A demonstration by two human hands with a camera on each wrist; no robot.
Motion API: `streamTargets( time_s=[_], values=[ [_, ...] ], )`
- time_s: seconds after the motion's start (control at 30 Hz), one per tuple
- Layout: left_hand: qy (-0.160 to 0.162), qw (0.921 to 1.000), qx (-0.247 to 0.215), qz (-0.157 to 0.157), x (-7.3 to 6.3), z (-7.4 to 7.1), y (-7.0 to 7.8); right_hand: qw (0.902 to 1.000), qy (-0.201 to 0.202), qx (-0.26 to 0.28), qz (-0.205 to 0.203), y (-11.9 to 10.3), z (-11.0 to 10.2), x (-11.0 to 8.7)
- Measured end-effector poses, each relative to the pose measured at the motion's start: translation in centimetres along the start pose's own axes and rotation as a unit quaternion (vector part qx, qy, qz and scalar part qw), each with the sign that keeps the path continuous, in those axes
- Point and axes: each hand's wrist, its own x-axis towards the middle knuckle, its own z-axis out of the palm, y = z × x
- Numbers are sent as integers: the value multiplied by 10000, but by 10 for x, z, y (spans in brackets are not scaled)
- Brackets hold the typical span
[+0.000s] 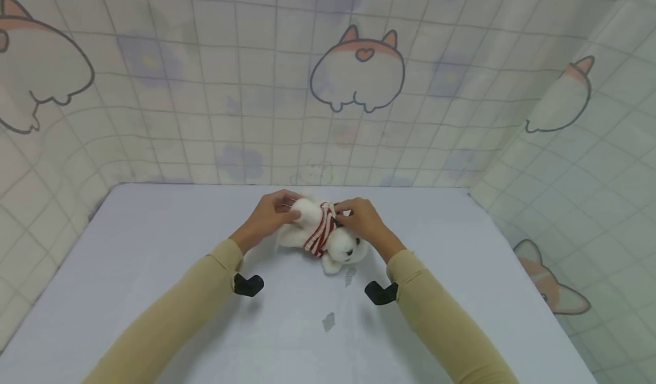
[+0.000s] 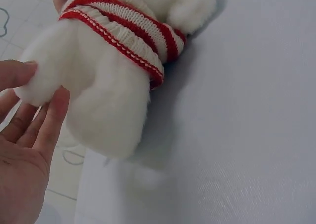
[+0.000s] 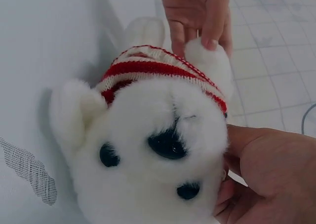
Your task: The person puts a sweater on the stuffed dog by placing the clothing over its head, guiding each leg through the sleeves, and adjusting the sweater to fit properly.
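Note:
A white plush bear [image 1: 344,246] in a red-and-white striped knit sweater [image 3: 148,68] lies tilted on its side on the white table, its head toward the right. My left hand [image 1: 270,212] pinches one of its legs [image 2: 47,73] between thumb and fingers; the other leg [image 2: 111,110] hangs free beside it. At the bear's upper side, my right hand [image 1: 361,219] grips it by the sweater and neck. The right wrist view shows the black nose [image 3: 168,144] and eyes close up, with the right fingertips partly hidden behind the head.
The white table [image 1: 179,236] ends at a curtain-like cloth [image 1: 256,88] with a grid and cartoon corgi prints, behind and at both sides. Grey patches [image 1: 328,321] mark the tabletop in front of the bear. Black wrist mounts [image 1: 248,285] stick out from both sleeves.

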Motion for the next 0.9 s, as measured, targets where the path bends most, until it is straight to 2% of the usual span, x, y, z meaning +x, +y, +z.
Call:
streamTargets(
  time_s=[0.13,0.33,0.43,0.6,0.67,0.9],
  values=[
    [33,9999,140,95,2,0,1,10000,-3,-34,92,1,4,0],
    [-29,9999,109,-22,3,3,-1,9998,79,35,170,1,14,-5],
    [90,9990,446,0,3,4,-2,9994,214,203,200,4,21,-8],
    [297,9924,1151,304,5,6,-1,9983,430,354,174,4,29,-9],
    [320,9903,1292,403,6,7,0,9982,475,342,148,3,29,-10],
    [327,9883,1426,437,10,10,3,9973,587,422,133,0,27,-13]
  ],
)
